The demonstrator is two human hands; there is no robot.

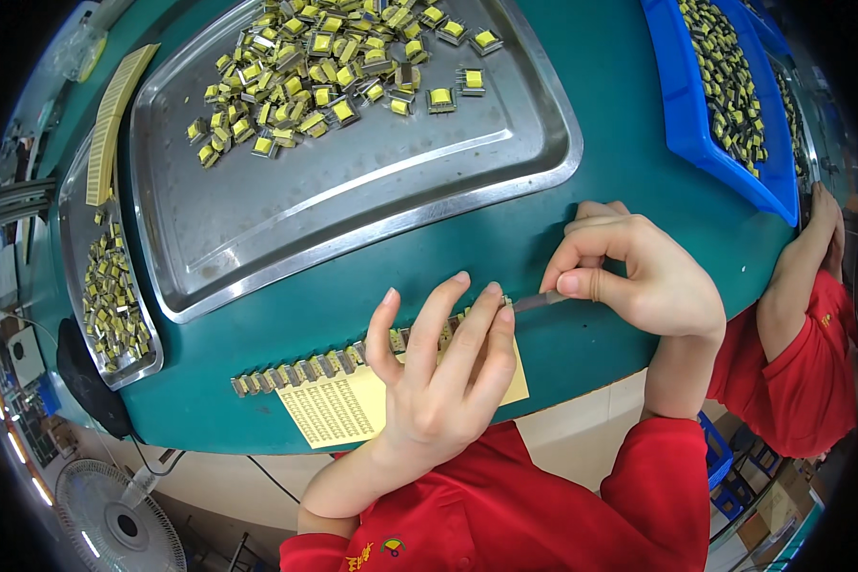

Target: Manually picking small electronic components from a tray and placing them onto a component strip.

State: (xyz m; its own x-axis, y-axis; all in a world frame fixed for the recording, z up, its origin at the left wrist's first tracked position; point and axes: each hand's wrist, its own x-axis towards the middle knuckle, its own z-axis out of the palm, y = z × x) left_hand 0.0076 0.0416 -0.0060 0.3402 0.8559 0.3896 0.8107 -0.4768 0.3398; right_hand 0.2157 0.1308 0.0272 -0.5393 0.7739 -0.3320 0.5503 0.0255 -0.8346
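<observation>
Small transformers with metal cores stand in a long row (319, 366) on the green table, along the far edge of a yellow label sheet (329, 412). My left hand (445, 377) lies over the row with its fingers stretched out and apart, fingertips on or just above the parts and hiding several of them. My right hand (639, 272) is closed in a pinch on a thin, flat grey tool (536, 300), perhaps tweezers or a blade. The tool's tip points at the row's right end, close beside my left fingertips; whether it touches a part I cannot tell.
Beyond my hands lies a large metal tray (353, 205) with a heap of yellow-wrapped transformers. A narrower metal tray (148, 367) at the left holds more, beside a stack of yellow sheets (119, 119). Blue bins (686, 124) stand far right, near another person's arm (796, 272).
</observation>
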